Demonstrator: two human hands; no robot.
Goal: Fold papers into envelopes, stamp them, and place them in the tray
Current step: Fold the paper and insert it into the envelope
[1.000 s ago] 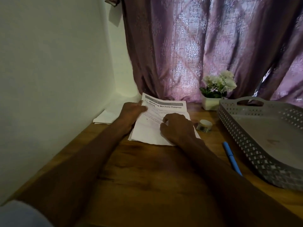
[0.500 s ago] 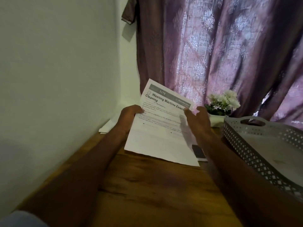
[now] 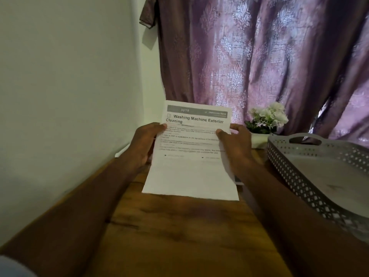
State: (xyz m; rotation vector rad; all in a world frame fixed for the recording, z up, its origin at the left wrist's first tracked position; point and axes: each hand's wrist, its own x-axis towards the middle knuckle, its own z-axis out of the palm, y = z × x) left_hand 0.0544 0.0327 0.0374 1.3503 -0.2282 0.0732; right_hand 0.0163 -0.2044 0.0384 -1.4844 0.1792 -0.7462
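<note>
A white printed sheet of paper [image 3: 190, 172], headed "Washing Machine Exterior Cleaning", is held up off the wooden table, tilted toward me. My left hand [image 3: 144, 143] grips its left edge, thumb on the printed face. My right hand [image 3: 234, 144] pinches its right edge, thumb on the front and fingers behind. A grey perforated tray [image 3: 295, 172] with a handle slot stands on the table to the right, with nothing in it. The stamp is hidden from view.
More white paper [image 3: 121, 151] lies by the wall behind my left hand. A white pot of white flowers [image 3: 266, 121] stands before the purple curtain [image 3: 259, 56]. A small flat dark thing [image 3: 238, 179] shows under the sheet's right edge. The white wall is close on the left.
The sheet has been lifted from flat on the table into the air. My right hand moved from pressing on it to pinching its right edge. The view tilted upward.
</note>
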